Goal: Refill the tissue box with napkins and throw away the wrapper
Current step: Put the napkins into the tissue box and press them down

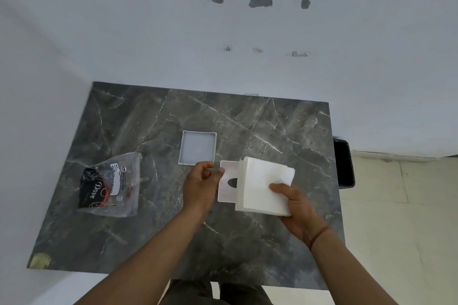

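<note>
A white stack of napkins (262, 183) rests in my right hand (296, 208), which grips its lower right corner above the table. Under the stack's left side lies a flat white box lid (226, 188) with a dark dispensing slot. My left hand (199, 184) pinches the lid's upper left edge. The open white box tray (197, 147) lies empty on the table just beyond my left hand. The clear plastic wrapper (110, 184) with black and red print lies flat at the left of the table.
The dark marble table (247, 126) stands against a white wall. A black bin (343, 163) sits on the floor by the table's right edge. Pale floor tiles show at the right.
</note>
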